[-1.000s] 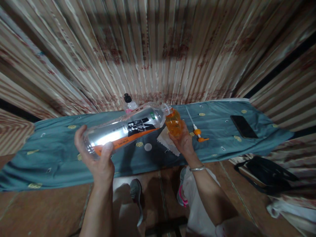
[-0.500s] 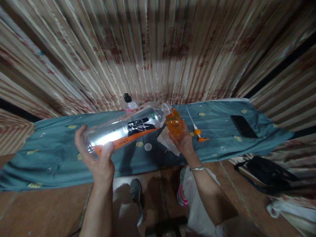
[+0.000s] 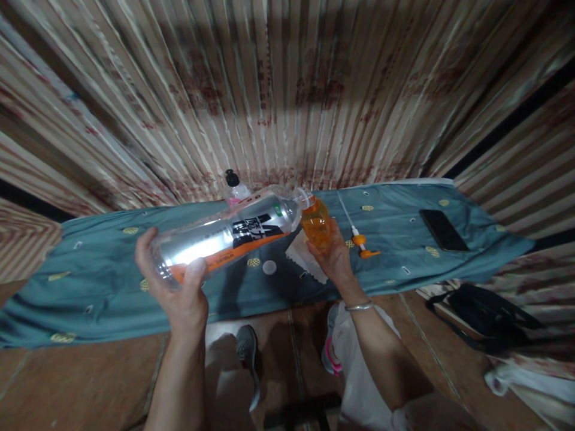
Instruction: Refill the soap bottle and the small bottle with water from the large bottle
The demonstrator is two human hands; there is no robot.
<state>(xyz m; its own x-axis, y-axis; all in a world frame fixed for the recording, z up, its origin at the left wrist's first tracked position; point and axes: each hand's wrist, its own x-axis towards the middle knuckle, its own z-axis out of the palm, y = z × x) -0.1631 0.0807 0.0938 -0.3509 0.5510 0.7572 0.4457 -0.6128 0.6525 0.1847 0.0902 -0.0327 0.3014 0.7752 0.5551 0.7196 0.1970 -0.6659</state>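
The left hand point(image 3: 179, 287) wraps its fingers and thumb tight around the bottom end of a big clear bottle point(image 3: 229, 236), which lies tipped on its side in the air above the blue cloth point(image 3: 90, 281). The right hand point(image 3: 335, 257) is closed around a small orange bottle point(image 3: 315, 224) and holds it up. The big bottle's mouth touches the top of the small one.

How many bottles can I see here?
3. A big clear bottle tilted in the left hand, a small orange bottle in the right hand at its mouth, and a black-capped bottle behind them by the curtain. I see no others.
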